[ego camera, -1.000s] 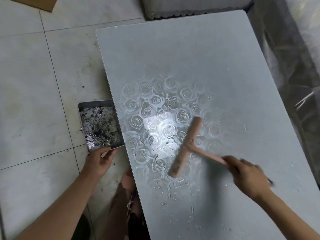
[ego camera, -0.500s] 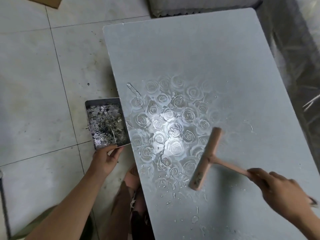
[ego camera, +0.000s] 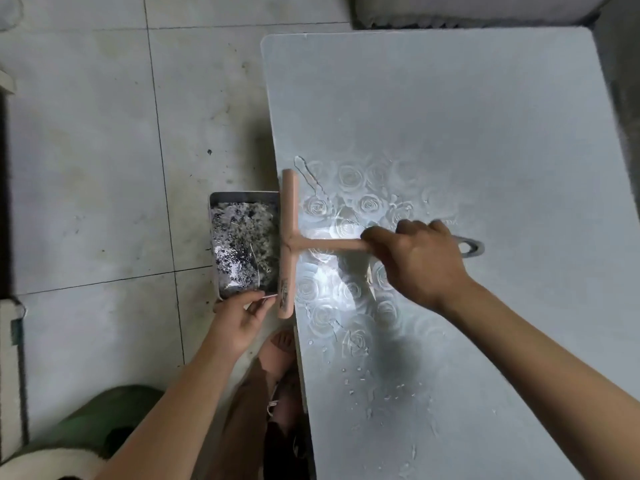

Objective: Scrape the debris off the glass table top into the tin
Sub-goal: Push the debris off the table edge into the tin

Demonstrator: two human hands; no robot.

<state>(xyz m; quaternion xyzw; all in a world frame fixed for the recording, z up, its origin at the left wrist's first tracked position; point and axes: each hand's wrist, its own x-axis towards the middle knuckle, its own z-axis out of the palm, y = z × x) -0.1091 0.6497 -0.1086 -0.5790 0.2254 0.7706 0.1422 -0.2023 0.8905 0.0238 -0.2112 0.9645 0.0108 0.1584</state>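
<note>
At table edge, scraper (ego camera: pixel 289 244) blade against tin (ego camera: pixel 243 244), beyond right-hand (ego camera: pixel 420 261) grip.

No readable text, label or number anywhere.

Scraper (ego camera: pixel 289 245) swept to table edge by tin (ego camera: pixel 244 244).

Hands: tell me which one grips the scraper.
The right hand, wrapped around the scraper handle over the table. The left hand holds the tin at the table's edge.
</note>
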